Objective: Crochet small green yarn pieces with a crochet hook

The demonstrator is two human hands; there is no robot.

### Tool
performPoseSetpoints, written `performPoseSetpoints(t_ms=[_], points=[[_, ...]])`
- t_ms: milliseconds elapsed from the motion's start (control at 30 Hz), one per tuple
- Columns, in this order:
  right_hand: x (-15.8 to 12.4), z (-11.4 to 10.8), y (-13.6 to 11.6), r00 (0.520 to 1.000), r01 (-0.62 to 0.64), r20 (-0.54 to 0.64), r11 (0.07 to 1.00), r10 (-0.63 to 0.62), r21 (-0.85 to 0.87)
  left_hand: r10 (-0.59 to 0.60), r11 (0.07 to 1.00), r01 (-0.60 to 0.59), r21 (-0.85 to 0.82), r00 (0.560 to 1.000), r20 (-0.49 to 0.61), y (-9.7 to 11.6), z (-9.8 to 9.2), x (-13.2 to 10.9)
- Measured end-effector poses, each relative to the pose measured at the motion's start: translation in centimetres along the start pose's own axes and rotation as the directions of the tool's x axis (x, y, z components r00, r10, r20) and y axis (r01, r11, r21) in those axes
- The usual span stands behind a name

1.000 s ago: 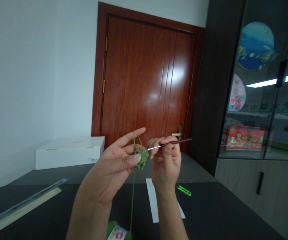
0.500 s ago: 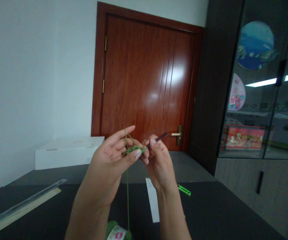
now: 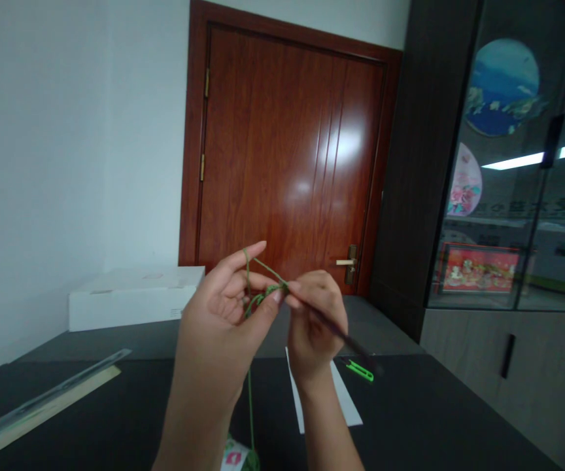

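Note:
My left hand [image 3: 226,307] pinches a small green crochet piece [image 3: 264,294] between thumb and fingers, with green yarn looped over the raised index finger. A strand [image 3: 250,399] falls from that hand to a green yarn ball [image 3: 249,461] with a paper label, cut off by the bottom of the picture. My right hand [image 3: 314,327] grips a crochet hook [image 3: 346,337] with a dark handle. Its handle slopes down to the right, and the fingers hide the hook's tip at the piece.
A dark table [image 3: 410,405] lies below my hands, holding a long ruler [image 3: 42,400], a white paper strip [image 3: 312,399] and green thread snips [image 3: 359,371]. Behind stand a white box [image 3: 135,299], a wooden door [image 3: 287,150] and a glass cabinet [image 3: 503,170].
The hook's handle has swung from pointing up and right to sloping down and right. My hands have drawn closer, and the crochet piece is now tucked between them.

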State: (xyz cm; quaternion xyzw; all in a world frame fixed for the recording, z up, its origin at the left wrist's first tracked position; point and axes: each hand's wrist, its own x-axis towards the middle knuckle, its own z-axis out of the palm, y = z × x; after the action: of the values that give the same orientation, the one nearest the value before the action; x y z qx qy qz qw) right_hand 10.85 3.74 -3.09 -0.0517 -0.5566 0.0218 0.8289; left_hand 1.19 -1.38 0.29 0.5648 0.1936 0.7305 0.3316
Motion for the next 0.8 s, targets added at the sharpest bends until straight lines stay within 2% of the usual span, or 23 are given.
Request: performPoseSetpoints(t_ms=[67,100,133,200,267,367,667,800], points=[[-0.3,-0.1,0.3,0.993,0.115,-0.014,0.988,-0.117,-0.103,-0.125,0.982,0.139,-0.127,0.986,0.113,-0.1,-0.2,0.2],[-0.4,0.0,0.3,0.991,0.12,-0.04,0.989,-0.124,-0.083,-0.184,0.96,0.215,-0.179,0.967,0.173,-0.2,-0.3,0.3],[-0.3,0.3,0.4,0.992,0.098,-0.075,0.995,-0.1,-0.019,-0.229,0.937,0.277,-0.215,0.948,0.221,-0.2,-0.5,0.5],[-0.1,1.0,0.4,0.993,-0.017,-0.114,0.985,0.037,0.172,-0.271,0.908,0.337,-0.25,0.926,0.262,-0.3,-0.9,0.9],[0.2,1.5,0.2,0.979,-0.141,-0.097,0.939,0.179,0.313,-0.277,0.903,0.345,-0.257,0.924,0.264,-0.4,-1.2,1.2],[0.5,1.5,0.0,0.949,-0.264,-0.044,0.866,0.311,0.425,-0.263,0.91,0.331,-0.25,0.927,0.268,-0.5,-1.7,1.4],[0.8,0.7,0.5,0.874,-0.448,0.095,0.716,0.476,0.536,-0.21,0.941,0.267,-0.208,0.943,0.259,-0.8,-1.8,1.6],[1.1,0.6,0.3,0.802,-0.558,0.181,0.607,0.569,0.566,-0.181,0.958,0.225,-0.18,0.957,0.227,-0.7,-1.7,1.6]])
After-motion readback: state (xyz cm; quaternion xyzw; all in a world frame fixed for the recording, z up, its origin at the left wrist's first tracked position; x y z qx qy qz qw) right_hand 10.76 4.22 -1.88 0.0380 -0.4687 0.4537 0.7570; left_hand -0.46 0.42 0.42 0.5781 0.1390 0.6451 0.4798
